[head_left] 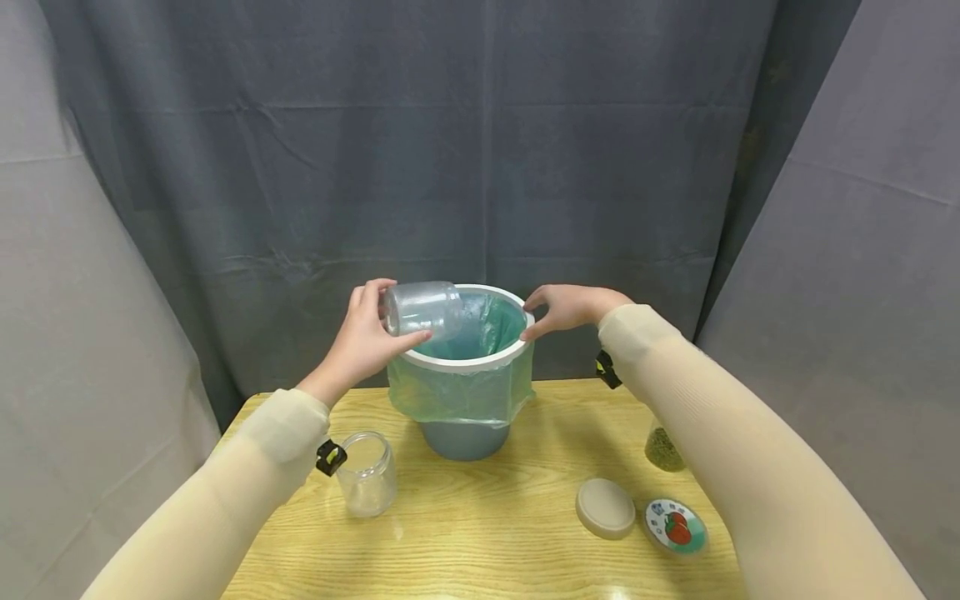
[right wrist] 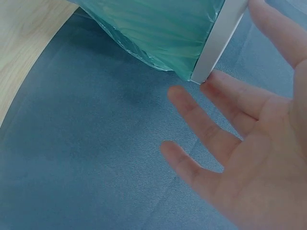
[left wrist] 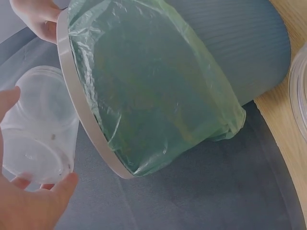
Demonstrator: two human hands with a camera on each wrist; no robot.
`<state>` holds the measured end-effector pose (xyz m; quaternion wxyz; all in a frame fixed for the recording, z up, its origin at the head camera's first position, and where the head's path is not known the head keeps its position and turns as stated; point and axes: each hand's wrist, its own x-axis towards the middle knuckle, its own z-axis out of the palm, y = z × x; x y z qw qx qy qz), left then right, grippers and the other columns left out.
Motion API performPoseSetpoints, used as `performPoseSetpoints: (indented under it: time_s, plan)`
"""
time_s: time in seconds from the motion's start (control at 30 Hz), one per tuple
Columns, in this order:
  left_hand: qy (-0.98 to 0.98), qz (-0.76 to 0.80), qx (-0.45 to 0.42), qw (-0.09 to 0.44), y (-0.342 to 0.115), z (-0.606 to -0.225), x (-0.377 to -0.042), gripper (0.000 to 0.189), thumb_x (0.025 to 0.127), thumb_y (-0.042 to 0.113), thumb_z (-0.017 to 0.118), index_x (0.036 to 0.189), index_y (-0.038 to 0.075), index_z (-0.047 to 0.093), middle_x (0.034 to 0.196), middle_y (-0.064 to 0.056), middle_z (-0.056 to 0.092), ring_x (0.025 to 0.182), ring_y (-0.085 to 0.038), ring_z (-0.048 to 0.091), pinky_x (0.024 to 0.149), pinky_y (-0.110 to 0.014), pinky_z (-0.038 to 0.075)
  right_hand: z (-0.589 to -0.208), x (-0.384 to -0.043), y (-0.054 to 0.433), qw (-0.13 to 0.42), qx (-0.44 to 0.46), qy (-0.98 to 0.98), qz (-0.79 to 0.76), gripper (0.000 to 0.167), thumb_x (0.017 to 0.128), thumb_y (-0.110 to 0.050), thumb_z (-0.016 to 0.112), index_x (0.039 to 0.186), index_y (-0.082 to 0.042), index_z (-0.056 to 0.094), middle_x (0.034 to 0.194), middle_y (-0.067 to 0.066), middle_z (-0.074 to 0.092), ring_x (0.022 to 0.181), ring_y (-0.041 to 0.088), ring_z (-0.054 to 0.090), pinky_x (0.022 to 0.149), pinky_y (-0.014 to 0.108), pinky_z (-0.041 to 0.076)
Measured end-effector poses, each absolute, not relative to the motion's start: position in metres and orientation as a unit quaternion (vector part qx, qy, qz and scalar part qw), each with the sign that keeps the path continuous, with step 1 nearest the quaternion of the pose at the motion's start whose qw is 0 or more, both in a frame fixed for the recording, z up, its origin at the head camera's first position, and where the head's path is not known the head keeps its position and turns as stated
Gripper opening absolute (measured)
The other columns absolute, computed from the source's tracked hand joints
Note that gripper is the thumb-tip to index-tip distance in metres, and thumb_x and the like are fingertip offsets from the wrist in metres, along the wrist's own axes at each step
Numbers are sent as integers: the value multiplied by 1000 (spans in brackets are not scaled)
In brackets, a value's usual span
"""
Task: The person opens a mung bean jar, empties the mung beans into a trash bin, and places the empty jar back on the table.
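From where I stand, the person's left hand [head_left: 360,337] has its fingers wrapped around a clear, cylindrical, see-through jar [head_left: 423,308], tipped sideways above the left of a round blue-grey bin [head_left: 465,442], its mouth end over the opening. The right hand [head_left: 573,305] grasps the bin's white ring-shaped rim [head_left: 472,364] between thumb and fingers. A translucent green plastic liner [head_left: 461,396] folds down outside. On the yellow wood-grain tabletop [head_left: 465,542], an upright clear open jar [head_left: 367,487] stands near the left sleeve; rightward, a round beige lid [head_left: 606,504] lies beside a tomato-printed disc [head_left: 677,527].
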<state>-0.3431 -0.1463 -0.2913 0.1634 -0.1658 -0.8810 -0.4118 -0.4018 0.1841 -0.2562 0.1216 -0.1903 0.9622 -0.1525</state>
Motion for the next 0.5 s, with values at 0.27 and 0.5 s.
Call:
performPoseSetpoints:
  time_s: [0.27, 0.5]
  plan:
    - [-861, -463, -150, 144, -145, -293, -341, 90, 82, 27, 87, 149, 10, 30, 147, -23, 38, 128, -42, 56, 100, -51, 55, -256, -399, 185, 105, -208, 964, -125, 74, 93, -45, 75, 149, -3, 52, 159, 19, 42, 150, 40, 36, 121, 58, 33]
    - [-845, -503, -131, 129, -145, -293, -339, 90, 85, 27, 85, 149, 11, 25, 149, -22, 37, 134, -44, 53, 105, -52, 52, -257, -395, 187, 60, -255, 958, -117, 64, 98, -43, 69, 144, 1, 57, 152, 21, 51, 141, 42, 47, 116, 56, 40]
